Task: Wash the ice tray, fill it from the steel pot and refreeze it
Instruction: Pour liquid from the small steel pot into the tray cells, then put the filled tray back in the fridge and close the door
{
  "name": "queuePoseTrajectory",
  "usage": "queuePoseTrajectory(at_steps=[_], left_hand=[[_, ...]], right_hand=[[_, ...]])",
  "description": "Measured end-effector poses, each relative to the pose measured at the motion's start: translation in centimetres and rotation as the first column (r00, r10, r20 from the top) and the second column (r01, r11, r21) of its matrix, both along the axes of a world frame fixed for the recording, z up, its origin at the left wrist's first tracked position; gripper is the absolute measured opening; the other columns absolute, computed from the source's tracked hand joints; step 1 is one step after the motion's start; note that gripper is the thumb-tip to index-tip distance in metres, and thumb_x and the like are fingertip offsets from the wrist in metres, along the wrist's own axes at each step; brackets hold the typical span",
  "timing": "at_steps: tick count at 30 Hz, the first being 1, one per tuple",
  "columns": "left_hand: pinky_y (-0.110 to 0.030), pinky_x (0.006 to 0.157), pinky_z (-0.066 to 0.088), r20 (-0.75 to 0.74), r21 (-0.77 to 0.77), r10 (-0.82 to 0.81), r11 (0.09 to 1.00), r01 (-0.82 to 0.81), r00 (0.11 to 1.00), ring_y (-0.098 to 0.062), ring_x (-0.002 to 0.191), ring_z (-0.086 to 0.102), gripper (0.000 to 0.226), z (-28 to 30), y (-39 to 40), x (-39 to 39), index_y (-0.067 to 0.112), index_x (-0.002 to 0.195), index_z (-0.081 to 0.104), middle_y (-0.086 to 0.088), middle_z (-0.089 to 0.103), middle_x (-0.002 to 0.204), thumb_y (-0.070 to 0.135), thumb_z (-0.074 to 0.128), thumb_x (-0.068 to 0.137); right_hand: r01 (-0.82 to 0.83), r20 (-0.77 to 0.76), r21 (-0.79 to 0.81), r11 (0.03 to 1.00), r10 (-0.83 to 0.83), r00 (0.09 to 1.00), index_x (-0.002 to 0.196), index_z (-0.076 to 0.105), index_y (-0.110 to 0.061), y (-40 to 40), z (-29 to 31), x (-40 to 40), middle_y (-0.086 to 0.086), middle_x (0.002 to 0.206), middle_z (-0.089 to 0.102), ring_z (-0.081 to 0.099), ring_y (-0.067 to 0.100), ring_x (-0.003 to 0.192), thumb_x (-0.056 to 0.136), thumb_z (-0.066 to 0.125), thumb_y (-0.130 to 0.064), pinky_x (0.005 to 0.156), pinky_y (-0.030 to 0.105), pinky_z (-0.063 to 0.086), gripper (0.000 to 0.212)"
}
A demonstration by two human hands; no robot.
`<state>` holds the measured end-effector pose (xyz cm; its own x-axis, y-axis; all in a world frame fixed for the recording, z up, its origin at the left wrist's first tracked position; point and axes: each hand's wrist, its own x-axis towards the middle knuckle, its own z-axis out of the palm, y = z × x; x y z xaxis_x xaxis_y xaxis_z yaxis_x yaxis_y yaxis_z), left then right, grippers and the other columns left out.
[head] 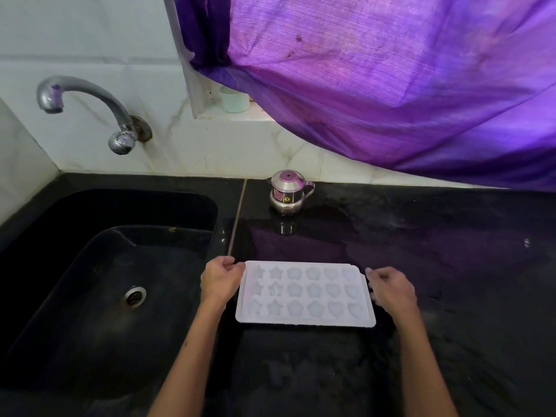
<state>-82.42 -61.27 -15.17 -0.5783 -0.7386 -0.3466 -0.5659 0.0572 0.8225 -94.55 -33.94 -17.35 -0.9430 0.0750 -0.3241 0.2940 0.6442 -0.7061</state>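
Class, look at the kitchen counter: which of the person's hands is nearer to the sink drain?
Left. The left hand is at the ice tray's sink-side edge, just right of the drain; the right hand is at the tray's far edge.
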Motion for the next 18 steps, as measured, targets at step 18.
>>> queuePoseTrajectory(at_steps=[18], left_hand=[[-0.024, 0.060, 0.051, -0.013, 0.094, 0.031, 0.995, -0.029, 0.999, -0.016, 0.077, 0.065, 0.018, 0.8, 3.2, 3.9, 0.013, 0.089, 0.071, -0.005, 0.070, 0.091, 0.004, 0.056, 0.085]], right_hand=[[-0.199, -0.066, -0.125, 0.972, 0.192, 0.979, 0.107, 0.069, -0.012, 0.4, 0.7, 2.7, -0.001, 0.093, 0.067, 0.061, 0.016, 0.088, 0.094, 0.058, -0.021, 0.076, 0.026, 0.043, 0.020]])
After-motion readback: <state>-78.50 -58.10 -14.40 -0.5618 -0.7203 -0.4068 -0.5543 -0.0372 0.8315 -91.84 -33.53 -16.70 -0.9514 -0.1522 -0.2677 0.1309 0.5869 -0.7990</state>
